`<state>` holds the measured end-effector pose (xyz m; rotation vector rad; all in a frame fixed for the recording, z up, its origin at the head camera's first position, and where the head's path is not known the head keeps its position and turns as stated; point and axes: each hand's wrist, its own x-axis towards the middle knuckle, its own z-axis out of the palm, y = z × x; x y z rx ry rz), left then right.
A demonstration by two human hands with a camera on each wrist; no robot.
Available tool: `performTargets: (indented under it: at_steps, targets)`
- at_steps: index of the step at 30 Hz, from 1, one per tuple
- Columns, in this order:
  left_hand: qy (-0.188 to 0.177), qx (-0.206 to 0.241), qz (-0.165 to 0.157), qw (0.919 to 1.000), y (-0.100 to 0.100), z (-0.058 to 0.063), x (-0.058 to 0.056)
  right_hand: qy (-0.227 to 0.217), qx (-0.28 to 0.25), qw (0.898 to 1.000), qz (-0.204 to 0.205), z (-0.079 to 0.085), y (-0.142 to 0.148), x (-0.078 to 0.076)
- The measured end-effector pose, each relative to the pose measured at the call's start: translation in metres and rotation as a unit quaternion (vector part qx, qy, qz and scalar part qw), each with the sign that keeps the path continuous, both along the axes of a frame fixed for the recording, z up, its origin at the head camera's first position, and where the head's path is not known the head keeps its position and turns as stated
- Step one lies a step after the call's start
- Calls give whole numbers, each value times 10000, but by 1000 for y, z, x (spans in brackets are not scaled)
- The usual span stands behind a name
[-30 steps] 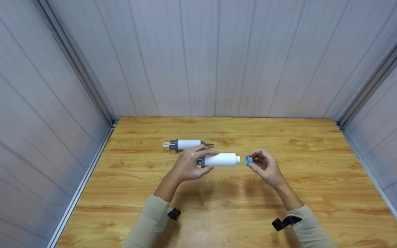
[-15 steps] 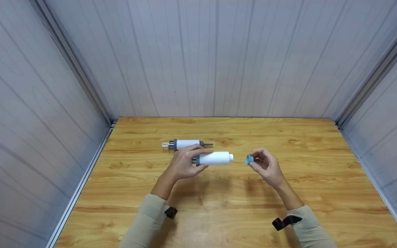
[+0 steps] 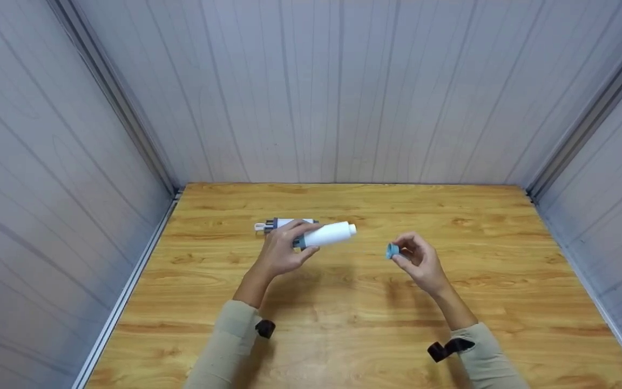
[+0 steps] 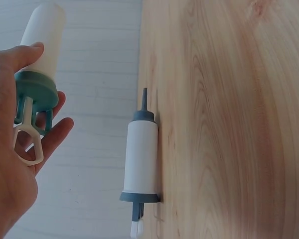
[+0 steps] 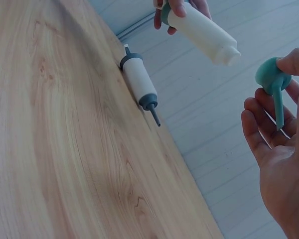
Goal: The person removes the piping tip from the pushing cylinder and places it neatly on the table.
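My left hand (image 3: pixel 280 254) grips a white-barrelled syringe (image 3: pixel 328 234) by its teal collar end, thumb and fingers around it. The bare white neck points right and slightly away. In the left wrist view, a cream loop handle (image 4: pixel 32 149) hangs below the teal collar (image 4: pixel 37 89). My right hand (image 3: pixel 421 265) pinches a teal nozzle cap (image 5: pixel 273 74) between thumb and fingers, its thin spout running along the palm. The cap stands apart from the syringe's neck. Behind the left hand lies a second syringe (image 4: pixel 142 157) with grey-blue ends and its nozzle on, partly hidden in the head view.
The wooden tabletop (image 3: pixel 354 335) spans the space beneath both hands. Pale panel walls (image 3: pixel 311 92) rise at its back and both sides. Each sleeved wrist carries a black strap mount (image 3: pixel 437 352).
My left hand has moved left and away from the nozzle cap, and the syringe's neck end has swung up and away. The right hand has barely moved, still holding the cap.
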<state>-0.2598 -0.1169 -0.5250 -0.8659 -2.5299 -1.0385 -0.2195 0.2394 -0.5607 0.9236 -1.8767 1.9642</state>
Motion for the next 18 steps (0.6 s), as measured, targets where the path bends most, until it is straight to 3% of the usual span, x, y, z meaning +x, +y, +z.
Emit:
performTargets:
  at_steps: [9, 18]
  targets:
    - [139, -123, 229, 9996, -5, -2, -7, -74, -19, 10000, 41, -1, 1, 0]
    - [-72, -52, 88, 9999, -7, -9, -12, -82, -42, 9999, 49, -1, 1, 1]
